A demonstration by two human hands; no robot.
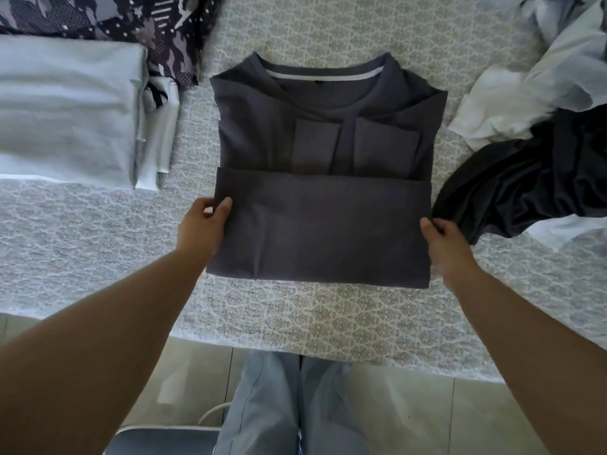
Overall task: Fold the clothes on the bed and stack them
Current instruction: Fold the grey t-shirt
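Observation:
A dark grey shirt (323,224) lies on the patterned bed cover (328,323), collar away from me. Its sleeves are folded inward and its lower part is folded up over the middle. My left hand (205,224) pinches the left edge of the folded-up part, thumb on top. My right hand (441,239) grips the right edge of the same flap. A stack of folded light grey and white clothes (65,119) sits at the left.
A dark camouflage-print garment (131,24) lies at the back left behind the stack. A loose heap of white clothes (532,87) and a crumpled black garment (525,185) lie at the right. The bed's near edge runs just in front of my legs.

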